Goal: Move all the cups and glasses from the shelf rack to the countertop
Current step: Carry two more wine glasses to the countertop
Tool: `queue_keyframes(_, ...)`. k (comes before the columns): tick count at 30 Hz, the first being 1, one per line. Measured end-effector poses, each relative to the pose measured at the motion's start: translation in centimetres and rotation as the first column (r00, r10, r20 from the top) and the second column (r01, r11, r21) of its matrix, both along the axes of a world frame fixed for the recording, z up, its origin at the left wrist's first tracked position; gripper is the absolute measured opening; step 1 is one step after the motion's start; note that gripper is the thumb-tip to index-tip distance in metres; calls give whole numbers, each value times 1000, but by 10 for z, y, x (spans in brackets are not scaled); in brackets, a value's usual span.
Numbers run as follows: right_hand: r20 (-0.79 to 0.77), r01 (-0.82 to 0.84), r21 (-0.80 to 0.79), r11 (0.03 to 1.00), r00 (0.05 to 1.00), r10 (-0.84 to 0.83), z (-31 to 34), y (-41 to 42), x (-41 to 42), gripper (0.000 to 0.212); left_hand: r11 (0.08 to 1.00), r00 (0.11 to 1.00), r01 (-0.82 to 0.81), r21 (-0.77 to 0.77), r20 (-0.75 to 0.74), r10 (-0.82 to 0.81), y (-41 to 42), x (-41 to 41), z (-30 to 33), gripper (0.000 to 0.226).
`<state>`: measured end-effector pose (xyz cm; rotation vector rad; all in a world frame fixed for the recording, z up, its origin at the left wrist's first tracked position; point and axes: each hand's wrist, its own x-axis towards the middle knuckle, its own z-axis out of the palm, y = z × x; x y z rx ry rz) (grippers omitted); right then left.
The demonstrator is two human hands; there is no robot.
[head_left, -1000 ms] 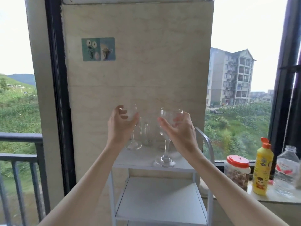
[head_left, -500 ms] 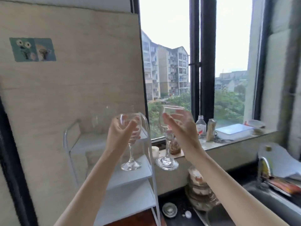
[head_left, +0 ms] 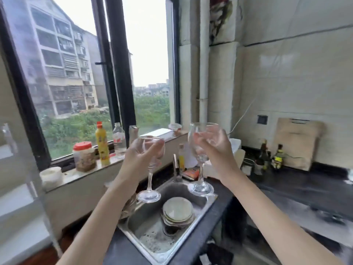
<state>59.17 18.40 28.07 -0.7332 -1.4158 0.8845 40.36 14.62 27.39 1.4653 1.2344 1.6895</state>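
My left hand (head_left: 140,156) grips the bowl of a clear wine glass (head_left: 149,195), whose stem and foot hang over the steel sink (head_left: 205,200). In my right hand (head_left: 214,150) is a second wine glass (head_left: 201,186), a little higher, its foot above the sink's right rim. Both glasses are upright and in the air. The dark countertop (head_left: 305,190) stretches to the right of the sink. The white shelf rack (head_left: 21,197) shows only as a blurred edge at the far left.
Stacked plates (head_left: 178,211) lie in the sink, behind it a faucet (head_left: 175,169). On the window sill stand a red-lidded jar (head_left: 84,156), a yellow bottle (head_left: 102,143) and a clear bottle (head_left: 118,139). Dark bottles (head_left: 264,157) and a wooden cutting board (head_left: 298,142) stand at the counter's back.
The view has swung right from the rack to the sink and counter. Both hands have carried their wine glasses along, away from the rack and over the sink.
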Motion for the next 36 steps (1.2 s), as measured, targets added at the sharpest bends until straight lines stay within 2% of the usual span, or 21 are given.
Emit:
queue_keyframes(5, 92, 170, -56, 984, 982, -165, -11, 0, 150, 63, 983, 983, 178, -36, 50, -176, 36, 143, -28, 38)
queue_keyframes(7, 115, 236, -59, 970, 967, -229, -13, -1, 207, 59, 971, 970, 238, -32, 60, -236, 49, 195, -29, 32)
queue_keyframes(12, 141, 386, -51, 921, 916, -376, -26, 3, 332, 32, 937, 934, 348, -32, 100, -343, 92, 308, -30, 25)
queue_keyframes(16, 128, 511, -72, 857, 857, -500, -43, 12, 417, 33, 839, 838, 544, -14, 60, -542, 121, 398, -41, 14)
queue_keyframes(19, 130, 591, -94, 801, 805, -579, -56, 30, 479, 36, 780, 782, 623, -59, 17, -623, 150, 461, -51, 22)
queue_keyframes(21, 139, 636, -104, 765, 771, -622, -62, 45, 518, 48, 770, 772, 635, -61, 35, -635, 178, 502, -56, 38)
queue_keyframes(23, 140, 669, -113, 735, 743, -655, -65, 59, 548, 54, 768, 771, 637, -64, 51, -635, 202, 533, -58, 43)
queue_keyframes(27, 161, 742, -107, 662, 670, -725, -67, 105, 623, 57, 726, 726, 686, -42, 92, -681, 263, 618, -56, 26)
queue_keyframes(30, 157, 757, -119, 642, 653, -741, -67, 136, 672, 56, 682, 680, 731, -35, 123, -723, 301, 675, -52, 18)
queue_keyframes(32, 168, 774, -126, 621, 634, -755, -66, 153, 703, 55, 634, 633, 773, -37, 118, -765, 323, 711, -54, 26)
queue_keyframes(34, 171, 793, -136, 594, 610, -774, -66, 170, 735, 59, 586, 590, 807, -68, 113, -800, 344, 744, -59, 46)
queue_keyframes(36, 157, 810, -146, 568, 586, -795, -68, 187, 766, 67, 509, 513, 858, -67, 99, -853, 361, 775, -65, 49)
